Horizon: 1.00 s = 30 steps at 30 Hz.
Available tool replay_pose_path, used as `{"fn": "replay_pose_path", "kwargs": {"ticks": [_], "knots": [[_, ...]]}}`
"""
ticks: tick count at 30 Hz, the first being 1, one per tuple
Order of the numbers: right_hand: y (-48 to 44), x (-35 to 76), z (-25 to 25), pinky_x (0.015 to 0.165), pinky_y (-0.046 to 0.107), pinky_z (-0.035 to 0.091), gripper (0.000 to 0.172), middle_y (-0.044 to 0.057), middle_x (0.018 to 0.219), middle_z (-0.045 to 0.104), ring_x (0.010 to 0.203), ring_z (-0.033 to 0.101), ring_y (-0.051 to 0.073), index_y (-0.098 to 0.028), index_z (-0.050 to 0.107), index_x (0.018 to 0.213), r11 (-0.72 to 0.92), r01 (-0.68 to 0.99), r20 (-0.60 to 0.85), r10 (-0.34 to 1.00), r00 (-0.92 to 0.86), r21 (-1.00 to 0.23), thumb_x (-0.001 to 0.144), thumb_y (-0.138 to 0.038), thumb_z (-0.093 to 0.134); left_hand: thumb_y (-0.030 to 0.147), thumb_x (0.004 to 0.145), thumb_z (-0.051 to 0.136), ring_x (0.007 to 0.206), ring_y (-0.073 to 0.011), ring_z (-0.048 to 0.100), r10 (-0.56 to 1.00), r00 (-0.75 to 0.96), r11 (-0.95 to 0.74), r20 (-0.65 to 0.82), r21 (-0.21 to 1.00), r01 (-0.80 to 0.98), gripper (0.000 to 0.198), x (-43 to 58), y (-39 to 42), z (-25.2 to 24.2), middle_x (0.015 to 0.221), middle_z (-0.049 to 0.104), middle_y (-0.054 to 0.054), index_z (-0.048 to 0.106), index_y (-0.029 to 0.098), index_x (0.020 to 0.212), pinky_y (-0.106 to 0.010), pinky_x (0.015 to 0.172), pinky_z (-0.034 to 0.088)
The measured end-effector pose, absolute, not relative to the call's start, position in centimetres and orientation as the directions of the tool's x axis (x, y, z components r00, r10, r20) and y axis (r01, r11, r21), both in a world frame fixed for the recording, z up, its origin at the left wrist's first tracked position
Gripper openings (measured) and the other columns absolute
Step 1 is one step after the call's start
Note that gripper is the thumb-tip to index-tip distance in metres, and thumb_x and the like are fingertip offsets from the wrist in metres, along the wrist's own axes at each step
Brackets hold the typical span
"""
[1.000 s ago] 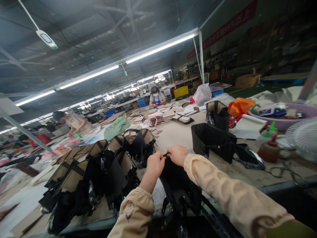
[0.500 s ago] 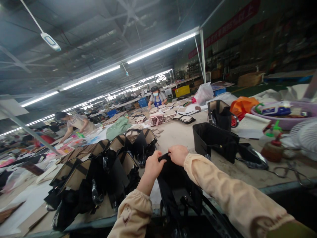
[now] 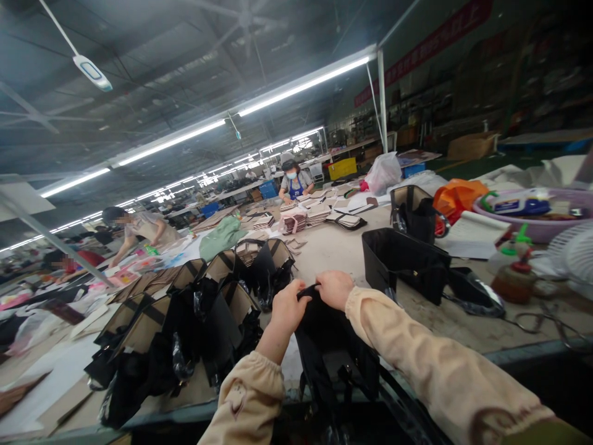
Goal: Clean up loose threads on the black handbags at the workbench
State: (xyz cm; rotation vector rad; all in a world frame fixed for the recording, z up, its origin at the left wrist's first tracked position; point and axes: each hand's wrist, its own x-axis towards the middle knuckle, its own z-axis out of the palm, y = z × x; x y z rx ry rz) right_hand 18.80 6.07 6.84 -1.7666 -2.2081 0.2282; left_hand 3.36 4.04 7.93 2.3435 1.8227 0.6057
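Both hands grip the top edge of a black handbag (image 3: 333, 364) at the front edge of the table. My left hand (image 3: 288, 309) pinches the rim between thumb and fingers. Right beside it, my right hand (image 3: 334, 289) is closed over the same rim. The bag's open inside faces me, and dark straps trail from its lower right. On the left stand several black bags (image 3: 185, 327) with beige insides and plastic-wrapped handles. A wide black bag (image 3: 403, 259) sits to the right, with a smaller black bag (image 3: 412, 213) behind it.
At right are scissors (image 3: 542, 324), a glue bottle (image 3: 515, 281), a white fan (image 3: 574, 253) and a purple basin (image 3: 519, 233). Stacks of cut pieces (image 3: 319, 215) lie farther back. A co-worker (image 3: 295, 180) in a blue apron is across the table; another person (image 3: 139, 228) leans in at left.
Almost nothing differs: both hands keep their hold on the bag's rim. The view has shifted slightly, and the co-worker across the table has moved a little.
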Motion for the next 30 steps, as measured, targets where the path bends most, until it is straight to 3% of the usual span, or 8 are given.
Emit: {"fn": "replay_pose_path", "kwargs": {"ticks": [8,16,30], "knots": [[6.1,18.8,6.9,0.072,0.028,0.042,0.025,0.008,0.094,0.067,0.089,0.061,0.021,-0.021,0.066,0.089,0.221,0.923,0.13,0.973,-0.189,-0.316,0.083,-0.034,0.045,0.032,0.075,0.063,0.09,-0.0166,0.063,0.957,0.202,-0.251,0.208,0.244,0.937,0.024,3.4,4.5,7.5,0.095,0.069,0.0,0.059,0.026,0.097,-0.025,0.075,0.042],[6.0,18.8,6.9,0.075,0.028,0.042,0.025,0.009,0.097,0.067,0.091,0.06,0.02,-0.021,0.066,0.091,0.212,0.919,0.117,0.976,-0.183,-0.333,0.084,-0.033,0.045,0.04,0.077,0.06,0.093,-0.0191,0.062,0.981,0.142,-0.158,0.135,0.118,0.98,0.027,4.1,4.6,8.2,0.098,0.07,-0.002,0.064,0.028,0.1,-0.027,0.079,0.043],[6.0,18.9,6.7,0.071,0.029,0.042,0.025,0.007,0.092,0.067,0.087,0.06,0.021,-0.022,0.066,0.086,0.232,0.915,0.142,0.971,-0.194,-0.331,0.084,-0.034,0.044,0.042,0.084,0.048,0.088,-0.0186,0.063,0.963,0.215,-0.229,0.161,0.071,0.971,0.027,3.5,5.3,7.3,0.094,0.071,-0.004,0.069,0.028,0.095,-0.026,0.077,0.043]]}}
